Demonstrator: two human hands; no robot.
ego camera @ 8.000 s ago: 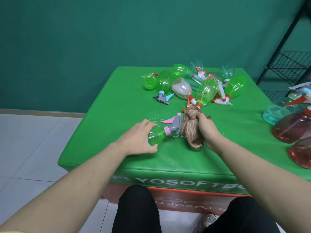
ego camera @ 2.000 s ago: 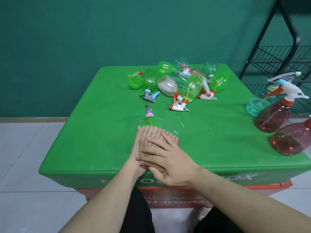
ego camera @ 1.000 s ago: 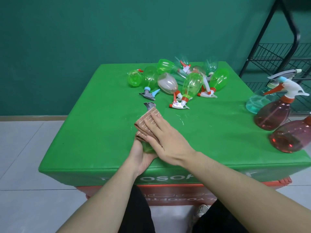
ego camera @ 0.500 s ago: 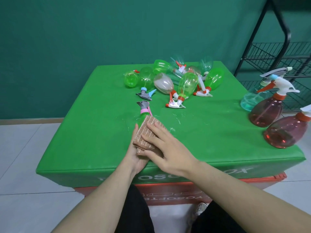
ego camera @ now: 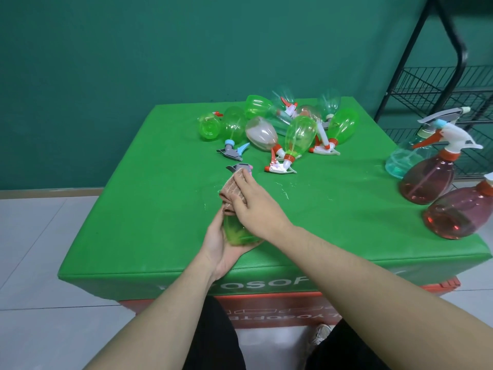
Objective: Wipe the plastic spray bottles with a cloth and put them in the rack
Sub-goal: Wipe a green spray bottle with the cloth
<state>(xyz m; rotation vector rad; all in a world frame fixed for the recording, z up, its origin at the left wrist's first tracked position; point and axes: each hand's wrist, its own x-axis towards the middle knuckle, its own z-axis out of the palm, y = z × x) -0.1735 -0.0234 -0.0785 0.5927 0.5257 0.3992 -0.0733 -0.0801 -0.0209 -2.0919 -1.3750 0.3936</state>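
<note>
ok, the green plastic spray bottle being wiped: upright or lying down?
Lying down. The green plastic spray bottle points its grey nozzle away from the person, base cradled in the left hand, brown ribbed cloth pressed on top.

Both bare forearms reach forward from the bottom edge and converge near the middle of the view. The left hand [ego camera: 222,243] lies lower, palm turned up and inward, with its fingers and thumb curled round the base of a green spray bottle [ego camera: 237,232], cradling it from the left and below. The right forearm crosses in from the lower right, and the right hand [ego camera: 254,204] sits above the left, palm down, its fingers held straight and close together, pressing a brown cloth [ego camera: 234,189] onto the bottle's upper part.
</note>
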